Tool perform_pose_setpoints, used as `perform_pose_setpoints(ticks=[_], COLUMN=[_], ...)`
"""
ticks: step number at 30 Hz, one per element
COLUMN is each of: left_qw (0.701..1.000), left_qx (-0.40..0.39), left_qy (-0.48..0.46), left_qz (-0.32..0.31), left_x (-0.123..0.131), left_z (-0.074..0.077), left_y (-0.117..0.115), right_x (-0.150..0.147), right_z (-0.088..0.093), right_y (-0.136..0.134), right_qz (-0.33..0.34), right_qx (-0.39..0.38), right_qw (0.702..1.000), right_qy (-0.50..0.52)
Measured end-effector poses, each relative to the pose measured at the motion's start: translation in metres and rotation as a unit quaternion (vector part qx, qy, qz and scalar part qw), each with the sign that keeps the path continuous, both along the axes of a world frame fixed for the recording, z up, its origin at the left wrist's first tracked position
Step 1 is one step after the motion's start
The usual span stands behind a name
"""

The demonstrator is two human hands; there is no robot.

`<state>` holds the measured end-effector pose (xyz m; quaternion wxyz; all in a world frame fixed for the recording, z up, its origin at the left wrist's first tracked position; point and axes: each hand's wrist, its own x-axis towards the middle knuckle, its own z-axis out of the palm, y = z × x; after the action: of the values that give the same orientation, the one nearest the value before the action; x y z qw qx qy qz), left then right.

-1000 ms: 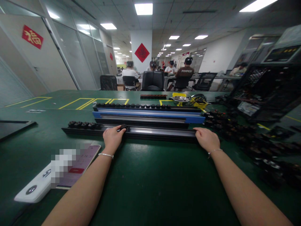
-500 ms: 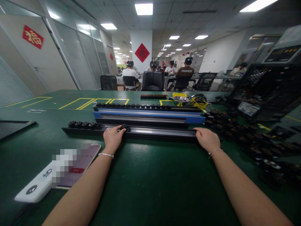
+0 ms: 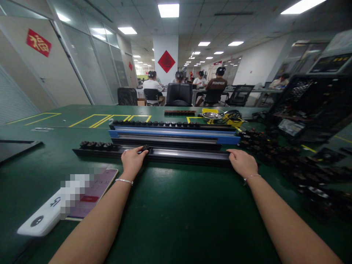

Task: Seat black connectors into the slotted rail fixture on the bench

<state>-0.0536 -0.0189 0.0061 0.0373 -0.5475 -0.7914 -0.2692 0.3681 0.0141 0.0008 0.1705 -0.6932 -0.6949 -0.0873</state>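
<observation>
A long black rail (image 3: 189,154) with a shiny groove lies across the green table. My left hand (image 3: 132,160) pinches a small black part (image 3: 145,148) that sits on the rail left of its middle. At the rail's right end, my right hand (image 3: 243,162) grips the edge between thumb and fingers. Several black parts (image 3: 96,145) stand in a row at the rail's left end. Just behind lies a blue rail (image 3: 173,134), and beyond it a row of black parts (image 3: 156,124) on another rail.
A pile of black parts (image 3: 291,161) covers the right side, near a black case (image 3: 308,106). A metal bowl (image 3: 211,116) stands at the back. A white device (image 3: 41,220) and a phone-like panel (image 3: 96,190) lie front left. Several people sit at far desks.
</observation>
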Motion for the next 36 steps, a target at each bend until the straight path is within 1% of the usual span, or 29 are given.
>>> perform_pose_setpoints(ticks=[23,30,36], left_qw=[1.000,1.000,1.000], left_qx=[-0.010,-0.017,-0.021], left_qy=[-0.013,-0.017,-0.014], left_qz=[-0.003,-0.017,-0.016], left_x=[0.002,0.009,0.011], left_z=[0.001,0.000,0.001], left_y=[-0.001,0.000,0.000], right_x=[-0.001,0.001,0.002], right_z=[0.002,-0.001,-0.002], right_y=[-0.001,0.001,0.002], right_qz=[0.000,0.002,0.003], right_qx=[-0.006,-0.004,0.005], right_qw=[1.000,1.000,1.000], right_qy=[-0.002,0.000,-0.002])
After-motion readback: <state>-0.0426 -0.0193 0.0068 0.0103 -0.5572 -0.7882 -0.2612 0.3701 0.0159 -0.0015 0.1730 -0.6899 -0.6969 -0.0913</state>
